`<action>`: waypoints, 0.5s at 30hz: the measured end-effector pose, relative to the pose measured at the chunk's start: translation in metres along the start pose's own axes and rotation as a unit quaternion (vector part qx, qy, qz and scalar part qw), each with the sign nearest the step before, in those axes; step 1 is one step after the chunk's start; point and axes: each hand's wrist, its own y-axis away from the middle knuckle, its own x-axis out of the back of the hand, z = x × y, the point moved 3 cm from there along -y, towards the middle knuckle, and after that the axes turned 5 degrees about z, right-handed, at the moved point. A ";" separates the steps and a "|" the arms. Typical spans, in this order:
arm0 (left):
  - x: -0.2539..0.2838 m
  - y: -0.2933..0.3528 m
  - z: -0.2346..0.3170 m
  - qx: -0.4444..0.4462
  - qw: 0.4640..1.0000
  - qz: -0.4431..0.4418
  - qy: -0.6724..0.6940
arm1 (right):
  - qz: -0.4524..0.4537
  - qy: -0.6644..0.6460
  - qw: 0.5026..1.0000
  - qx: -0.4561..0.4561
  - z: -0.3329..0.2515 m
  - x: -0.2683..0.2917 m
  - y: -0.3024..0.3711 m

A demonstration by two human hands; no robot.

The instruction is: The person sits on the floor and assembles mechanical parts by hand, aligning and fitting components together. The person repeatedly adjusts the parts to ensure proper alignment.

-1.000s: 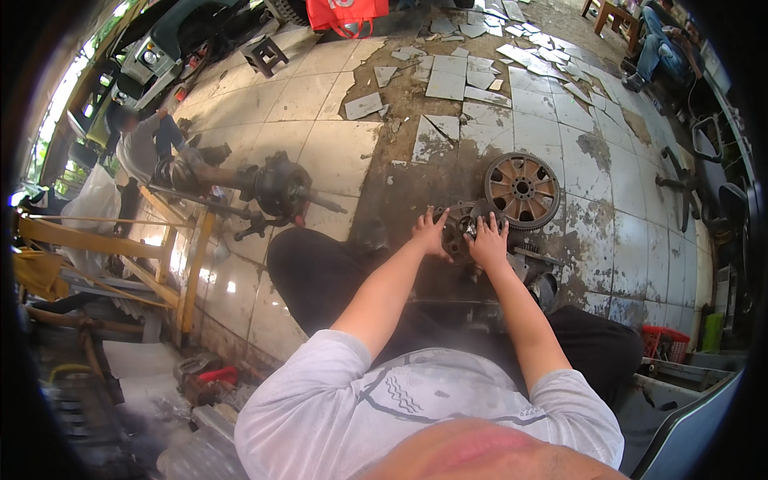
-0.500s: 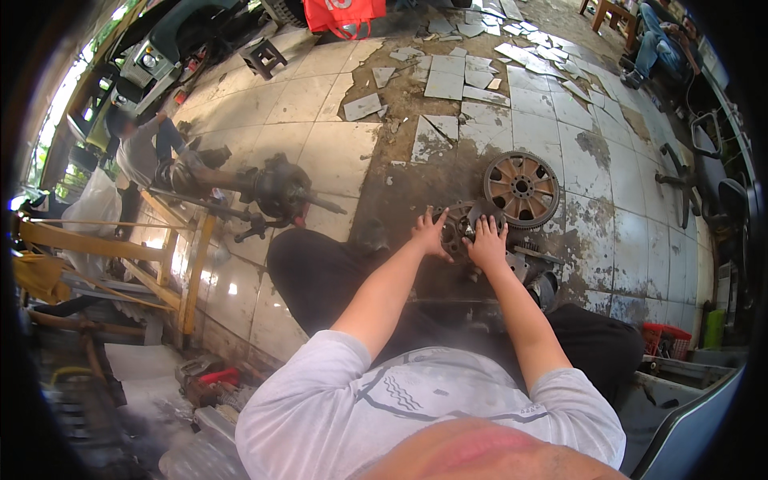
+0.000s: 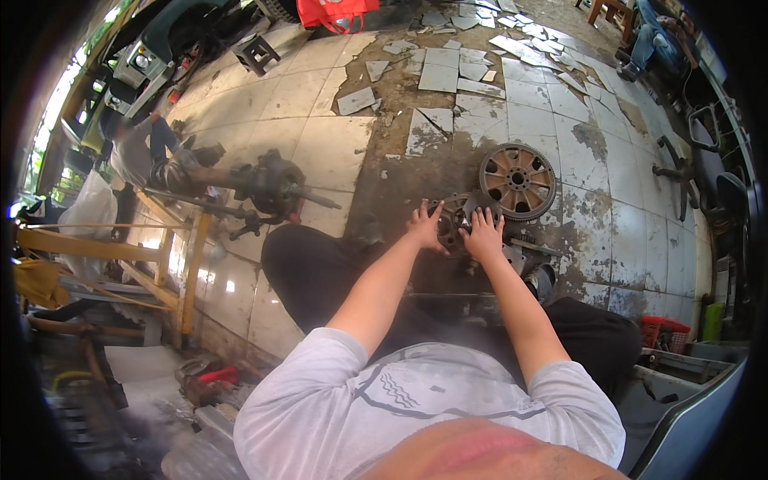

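Head view: both hands flat, fingers spread, on a greasy round dark metal gear part (image 3: 456, 220) on the cracked tile floor (image 3: 320, 152). Left hand (image 3: 424, 226), right hand (image 3: 483, 234) gripping nothing. Rusty spoked metal disc (image 3: 518, 181) just beyond.

The round metal part (image 3: 460, 220) under the hands is dark grey and greasy. The wheel hub (image 3: 518, 181) just beyond it is rusty brown with pale spokes. Floor tiles (image 3: 320, 152) are off-white, stained black. The far bag (image 3: 336, 12) is red.
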 end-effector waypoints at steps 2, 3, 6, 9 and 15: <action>0.002 -0.002 0.002 -0.004 1.000 0.006 0.000 | 0.020 -0.015 1.000 -0.002 0.005 0.002 -0.004; 0.003 -0.003 0.002 -0.006 1.000 0.008 0.000 | 0.030 -0.023 0.999 -0.002 0.007 0.003 -0.007; 0.005 -0.004 0.006 -0.009 1.000 0.000 -0.002 | 0.017 -0.026 0.999 -0.022 0.011 0.001 -0.010; 0.002 0.001 0.002 0.003 1.000 -0.003 -0.002 | 0.006 -0.012 1.000 -0.006 0.001 0.001 0.002; 0.000 -0.001 -0.001 0.003 1.000 -0.003 -0.003 | 0.009 0.006 1.000 0.008 -0.001 0.006 0.003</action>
